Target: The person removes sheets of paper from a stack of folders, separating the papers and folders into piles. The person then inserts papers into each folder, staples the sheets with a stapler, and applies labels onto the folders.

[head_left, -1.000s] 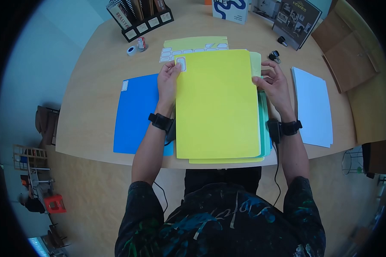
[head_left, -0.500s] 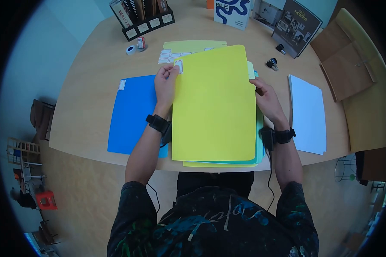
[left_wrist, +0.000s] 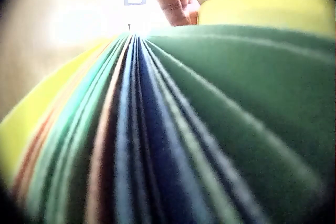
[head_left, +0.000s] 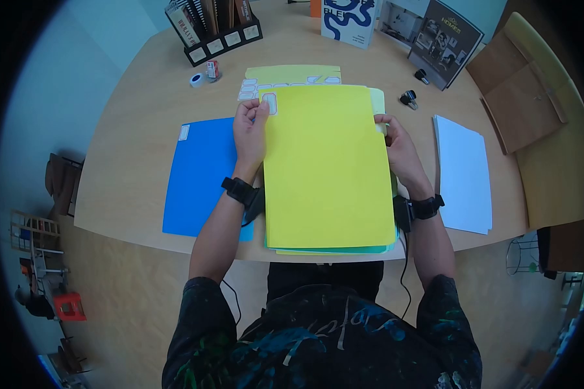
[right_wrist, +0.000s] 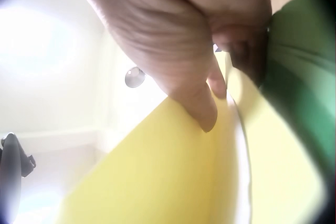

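Observation:
A bright yellow folder (head_left: 328,175) with a white label (head_left: 270,104) at its upper left corner lies over a stack of coloured folders (left_wrist: 173,129). In the left wrist view that stack fans out in green, blue, brown and yellow edges. My left hand (head_left: 248,133) pinches the yellow folder's left edge beside the label, thumb on the front. At the upper right edge, my right hand (head_left: 401,149) grips the folder between thumb and fingers; the right wrist view shows the thumb (right_wrist: 202,111) against the yellow sheet. A pale green folder tab (head_left: 378,102) sticks out behind.
Left of the stack lies a blue folder (head_left: 198,175) with a white label. White paper sheets (head_left: 464,175) lie at the right. Beyond are a label sheet (head_left: 250,89), a tape roll (head_left: 196,80), black clips (head_left: 409,98), a book rack (head_left: 224,42) and standing books (head_left: 446,42).
The yellow folder was tilted with its top right corner raised; now it sits straighter, its top edge lower. My right hand moved down along the right edge, then stayed near there.

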A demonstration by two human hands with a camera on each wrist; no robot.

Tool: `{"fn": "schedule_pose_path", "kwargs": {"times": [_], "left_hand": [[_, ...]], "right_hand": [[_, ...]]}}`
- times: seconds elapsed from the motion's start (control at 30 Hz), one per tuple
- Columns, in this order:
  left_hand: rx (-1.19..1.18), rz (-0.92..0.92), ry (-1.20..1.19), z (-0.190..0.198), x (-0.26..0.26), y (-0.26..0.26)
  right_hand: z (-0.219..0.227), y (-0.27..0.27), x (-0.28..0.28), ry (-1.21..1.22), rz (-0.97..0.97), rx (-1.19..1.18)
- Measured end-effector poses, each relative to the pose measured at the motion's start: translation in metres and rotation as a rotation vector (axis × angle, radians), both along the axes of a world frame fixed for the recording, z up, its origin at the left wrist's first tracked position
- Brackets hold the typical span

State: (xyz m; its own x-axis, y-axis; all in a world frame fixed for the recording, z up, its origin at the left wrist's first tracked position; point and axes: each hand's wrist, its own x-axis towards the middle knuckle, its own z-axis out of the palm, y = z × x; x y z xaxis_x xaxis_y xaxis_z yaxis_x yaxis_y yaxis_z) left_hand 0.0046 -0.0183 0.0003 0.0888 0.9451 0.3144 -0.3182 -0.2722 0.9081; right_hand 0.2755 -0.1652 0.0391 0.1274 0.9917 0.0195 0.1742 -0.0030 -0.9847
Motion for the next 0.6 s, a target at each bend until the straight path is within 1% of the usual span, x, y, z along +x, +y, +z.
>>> {"fn": "schedule_pose_path", "kwargs": {"times": [0.07,0.1,0.17,0.2,0.27,0.3,0.37,0.4,0.47,0.53,0.6], "left_hand": [[0.027,0.010,-0.023,0.007,0.002,-0.005],[0.051,0.021,-0.047,0.010,0.003,-0.007],[0.041,0.013,-0.051,0.006,-0.001,-0.004],[0.031,0.007,-0.056,0.004,-0.003,-0.002],[0.043,0.006,-0.058,0.009,-0.003,-0.007],[0.054,0.002,-0.061,0.011,-0.003,-0.009],[0.065,-0.007,-0.048,0.012,-0.003,-0.011],[0.079,-0.014,-0.038,0.012,-0.002,-0.011],[0.085,-0.011,-0.054,0.012,0.000,-0.011],[0.089,-0.009,-0.069,0.013,0.003,-0.011],[-0.046,-0.074,-0.051,0.016,0.005,-0.010]], "right_hand": [[0.000,-0.001,-0.003,0.057,-0.081,0.077],[0.000,-0.001,-0.005,0.057,-0.083,0.077],[0.003,-0.002,-0.008,0.108,-0.070,0.189],[0.005,-0.003,-0.008,0.109,-0.070,0.189],[0.008,-0.004,-0.007,0.017,-0.056,0.089],[0.004,-0.002,-0.004,0.019,-0.056,0.089],[-0.004,0.003,0.000,0.211,-0.029,-0.032],[-0.006,0.002,0.003,0.211,-0.029,-0.032],[0.001,-0.004,0.004,0.226,0.025,-0.121],[0.003,-0.006,0.001,0.209,0.026,-0.134],[0.005,-0.006,-0.001,0.189,0.025,-0.146]]}}
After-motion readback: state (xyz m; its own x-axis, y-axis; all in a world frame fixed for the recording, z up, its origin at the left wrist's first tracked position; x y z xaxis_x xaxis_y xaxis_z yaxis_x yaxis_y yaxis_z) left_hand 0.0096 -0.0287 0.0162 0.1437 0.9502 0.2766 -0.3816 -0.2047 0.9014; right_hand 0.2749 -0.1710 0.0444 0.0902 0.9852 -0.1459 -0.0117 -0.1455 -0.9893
